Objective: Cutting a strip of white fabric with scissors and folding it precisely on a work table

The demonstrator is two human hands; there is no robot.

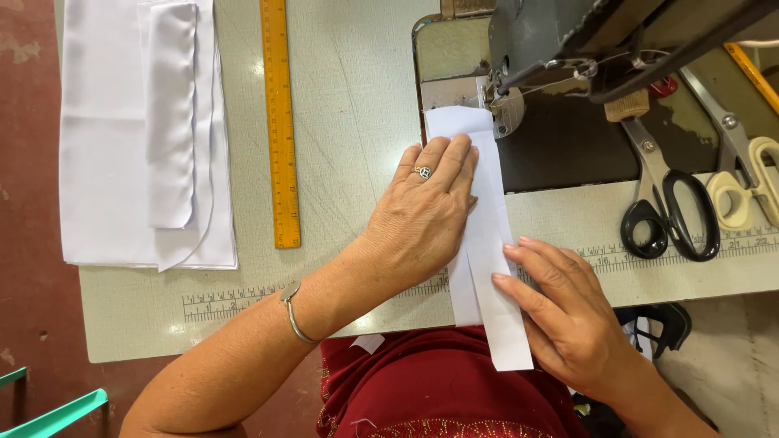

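A long white fabric strip (489, 268) lies on the sewing table (357, 105), its far end under the presser foot (497, 101) of the sewing machine (552, 40). My left hand (422, 215), with a ring and a bracelet, lies flat on the strip's left side, fingers pointing toward the needle. My right hand (564, 312) presses its fingertips on the strip's right edge, nearer to me. The strip's near end hangs over the table's front edge above a red garment (430, 389).
A yellow ruler (280, 122) lies left of my left hand. Folded white fabric pieces (146, 138) are stacked at the far left. Black-handled scissors (665, 203) and cream-handled scissors (742, 174) lie right of the machine. A printed measuring scale (235, 302) runs along the table's front edge.
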